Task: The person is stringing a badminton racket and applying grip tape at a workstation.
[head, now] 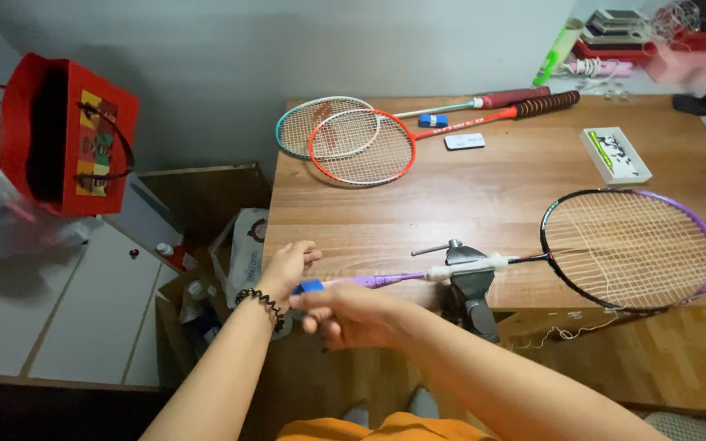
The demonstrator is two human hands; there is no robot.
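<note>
A: Noted the purple-framed racket (pixel 614 249): shaft clamped in a small grey vise (pixel 469 282) at the near edge of the tabletop (pixel 492 188), head lying flat on the wood, handle sticking out past the edge into open air. Both hands were on that handle. The left hand (pixel 286 268) was closed round the butt end; the right hand (pixel 345 314) was curled over the handle just beside it, pinching what looked like a blue strip (pixel 310 287) against the grip. The two hands were almost touching.

B: Risks?

A: My judgement only. The handle was unsupported beyond the vise, so a hard pull could have flexed the thin shaft or twisted it in the jaws. If the pinch had slackened, the blue strip could have sprung loose. A loose string end (pixel 565 332) hung below the racket head, off the tabletop edge; it could have snagged on something.

B: Counts?

A: Rackets, three: the purple one, plus an orange-framed racket (pixel 363 147) and a teal-framed racket (pixel 320 122), heads overlapping at the far side. One vise. One small blue roll (pixel 432 120) and one white card (pixel 464 141) near those two shafts. One white box (pixel 614 155) well apart to the right. One red bag (pixel 67 135) off the tabletop, to the left. The clutter in the far right corner was too blurred to count.
</note>
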